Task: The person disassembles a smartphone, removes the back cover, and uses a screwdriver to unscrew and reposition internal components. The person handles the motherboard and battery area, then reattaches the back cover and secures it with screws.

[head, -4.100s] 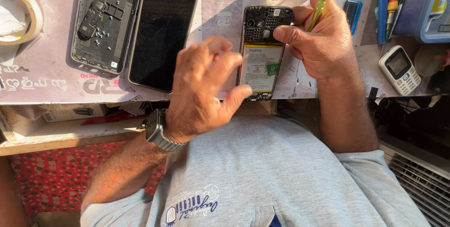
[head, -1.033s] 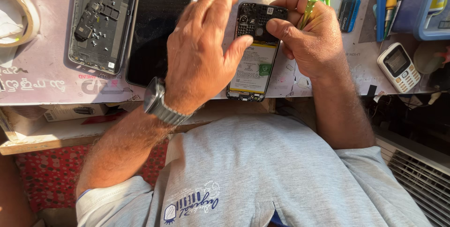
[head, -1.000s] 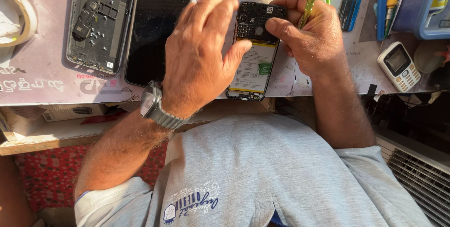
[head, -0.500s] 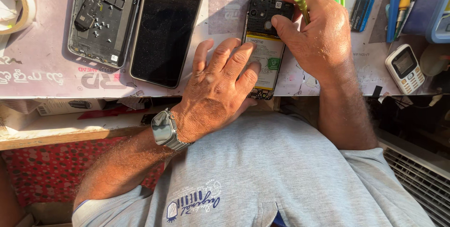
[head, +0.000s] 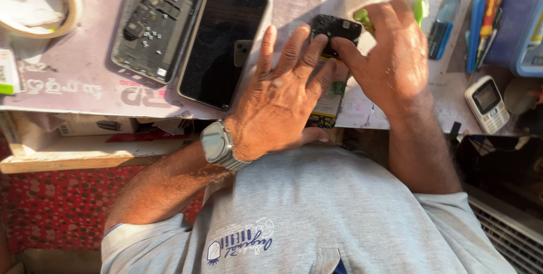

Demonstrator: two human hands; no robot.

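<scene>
Fingers of my left hand [head: 277, 101] lie spread flat over the opened phone [head: 331, 62], pinning it to the desk [head: 73, 82] so it cannot slide. My right hand [head: 390, 59] is closed narrow around a green screwdriver [head: 365, 19], tip down at the phone's dark top end. That phone sits close to the desk's near edge. Left lie a black phone screen [head: 223, 39] and back cover [head: 155, 22]; right, a small keypad phone [head: 486, 104], leaving little room.

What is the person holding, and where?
The right hand grips a green-handled tool by its handle. The left hand lies flat on the opened phone.
</scene>
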